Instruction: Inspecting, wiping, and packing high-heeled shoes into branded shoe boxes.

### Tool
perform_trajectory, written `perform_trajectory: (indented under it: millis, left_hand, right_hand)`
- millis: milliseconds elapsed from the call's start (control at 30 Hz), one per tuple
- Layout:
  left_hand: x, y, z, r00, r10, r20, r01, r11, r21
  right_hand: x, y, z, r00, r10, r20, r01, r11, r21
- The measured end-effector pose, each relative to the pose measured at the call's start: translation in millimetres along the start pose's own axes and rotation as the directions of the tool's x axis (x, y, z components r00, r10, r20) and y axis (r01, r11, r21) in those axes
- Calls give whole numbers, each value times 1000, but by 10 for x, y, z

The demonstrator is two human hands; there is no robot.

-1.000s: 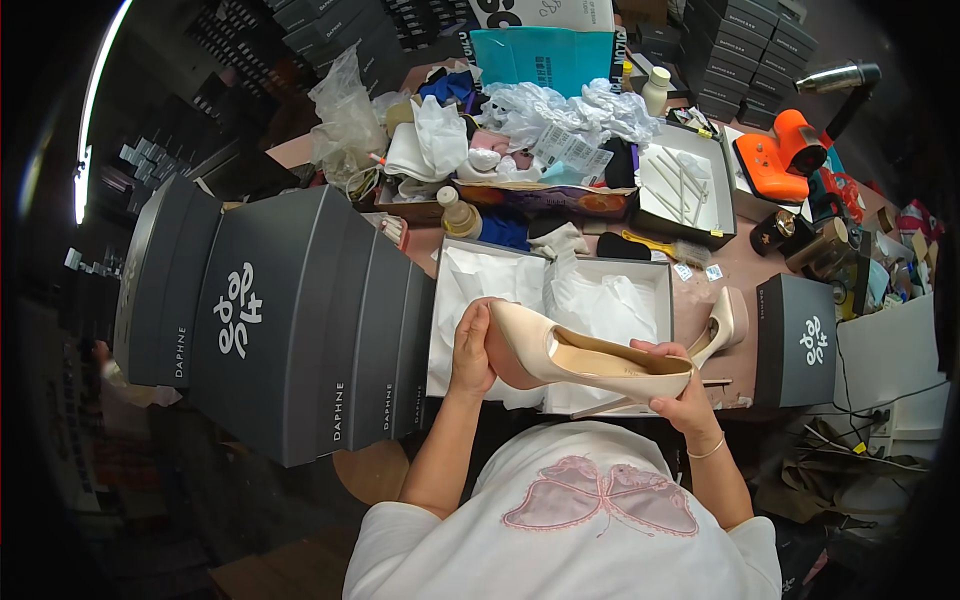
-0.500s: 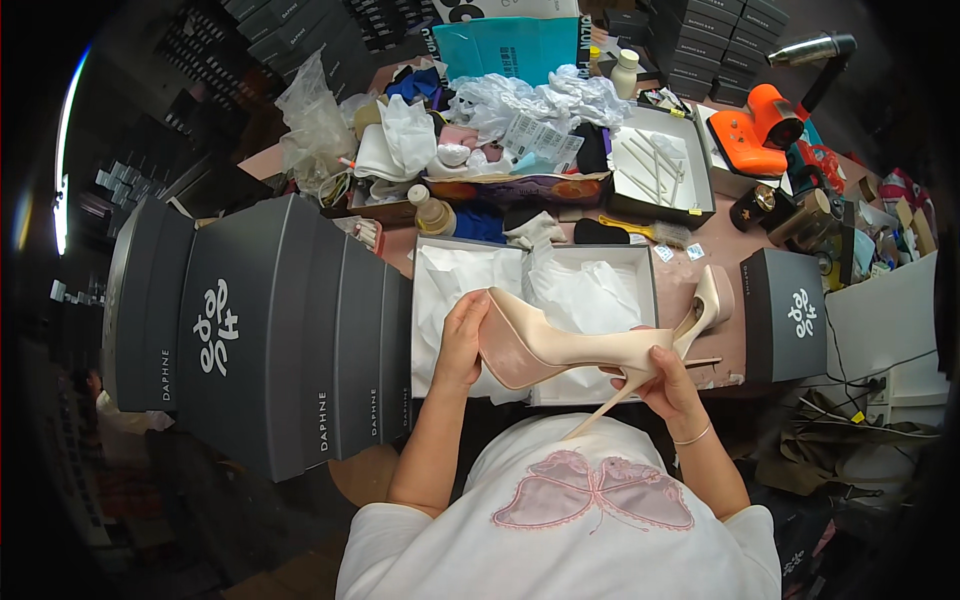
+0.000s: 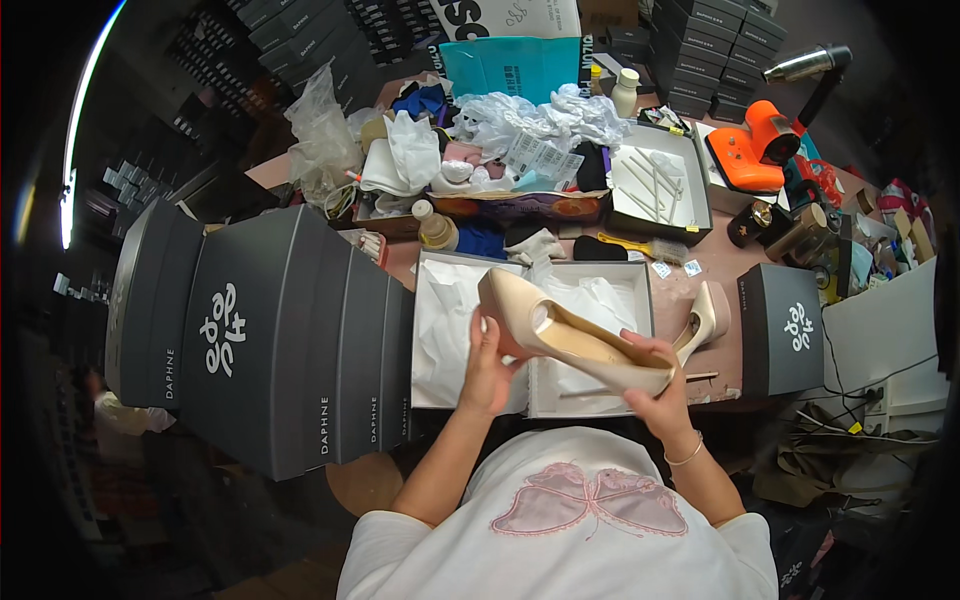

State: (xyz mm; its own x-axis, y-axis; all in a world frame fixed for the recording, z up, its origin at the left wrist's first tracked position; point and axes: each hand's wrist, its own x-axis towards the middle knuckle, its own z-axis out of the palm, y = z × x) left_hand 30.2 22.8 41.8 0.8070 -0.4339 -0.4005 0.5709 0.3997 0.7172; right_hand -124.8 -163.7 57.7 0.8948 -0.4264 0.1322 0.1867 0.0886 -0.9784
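Note:
A beige high-heeled shoe (image 3: 545, 325) is held up in front of me, above an open shoebox (image 3: 651, 300) lined with white tissue paper (image 3: 455, 325). Its open top faces me, with the toe pointing left. My left hand (image 3: 486, 372) holds the toe end, the fingers partly behind the platform sole. Around the back of the shoe, by the heel cup, is my right hand (image 3: 665, 390). The stiletto heel is hidden behind the shoe. To the right of the box, a matching shoe (image 3: 706, 318) lies on the pink tabletop (image 3: 725, 380).
Large dark grey shoeboxes (image 3: 270, 340) stand in a row at left; another grey box (image 3: 785, 330) stands at right. Behind lie a yellow-handled brush (image 3: 645, 247), a bottle (image 3: 434, 226), a tray of white sticks (image 3: 652, 180), crumpled plastic (image 3: 540, 120) and an orange device (image 3: 748, 150).
The shoe has been turned from its side and sole view so that its open top faces me. My left hand has moved slightly lower on the toe end; my right hand has shifted around the heel end.

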Motion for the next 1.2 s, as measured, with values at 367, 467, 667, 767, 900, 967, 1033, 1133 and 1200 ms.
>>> perform_trajectory:
  millis: [367,467,667,767,900,967,1033,1133,1200]
  left_hand:
    - [562,-369,-196,903,-187,386,367,804,-468]
    - [492,-314,-120,758,-171,630,594,581,-557]
    - [532,-384,-139,671,-211,711,703,485,-520]
    - [539,-380,-107,663,-231,712,704,518,-487]
    - [475,-182,-141,979,-127,162,173,936,-306]
    - [436,-127,-146,999,30,20,-27,985,-171]
    - [354,-155,34,957,281,-68,-279,959,41]
    - [136,-225,621,857,514,25,-506,832,226]
    - [254,-136,600,870,275,409,-370,913,172]
  right_hand:
    - [-108,39,539,710,-338,618,687,525,-502]
    - [-101,36,571,800,-330,501,598,506,-621]
    - [-141,214,464,846,-282,453,531,525,-665]
    - [-152,173,430,873,-206,441,475,562,-678]
    - [-129,-265,398,949,-9,315,213,754,-621]
    - [-81,-394,509,918,84,388,209,728,-653]
    - [-27,-366,574,907,192,375,160,666,-729]
    - [23,-62,419,949,228,219,57,558,-828]
    - [-70,46,-123,994,63,87,35,577,-816]
